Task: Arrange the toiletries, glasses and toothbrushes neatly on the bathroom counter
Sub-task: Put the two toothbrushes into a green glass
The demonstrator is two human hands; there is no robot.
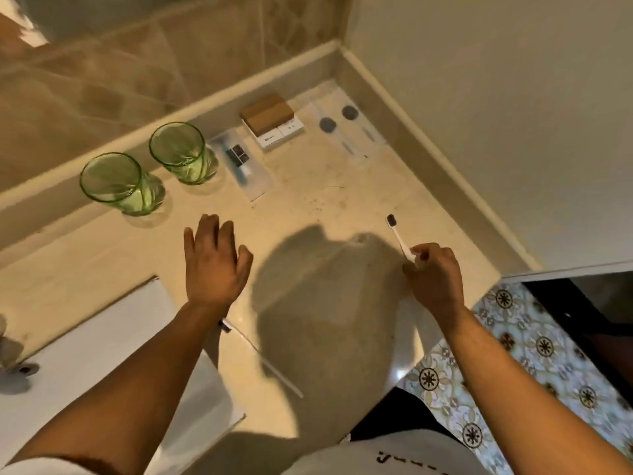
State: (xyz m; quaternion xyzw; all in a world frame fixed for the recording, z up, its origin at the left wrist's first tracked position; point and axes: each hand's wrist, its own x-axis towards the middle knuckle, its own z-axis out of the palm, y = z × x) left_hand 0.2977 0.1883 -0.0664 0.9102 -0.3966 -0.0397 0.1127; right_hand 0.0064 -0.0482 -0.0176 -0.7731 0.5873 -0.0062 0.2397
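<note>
Two green glasses [114, 183] [181, 153] stand side by side along the back of the beige counter [325, 207]. Right of them lie a clear packet [241, 164] holding a dark item, a stack of small boxes [272, 121] with a brown one on top, and two white sachets [346, 128] in the corner. My right hand [435, 272] pinches the handle of a white toothbrush [397, 236] with dark bristles pointing away. My left hand [214, 262] hovers with fingers spread over the counter. A second white toothbrush [267, 363] lies on the counter, its head partly hidden under my left wrist.
A white sink basin [113, 337] sits at the lower left with a drain fitting [20, 370] at its edge. A raised ledge [212, 101] and walls bound the counter at the back and right. Patterned floor tiles [513, 354] show past the counter's right edge.
</note>
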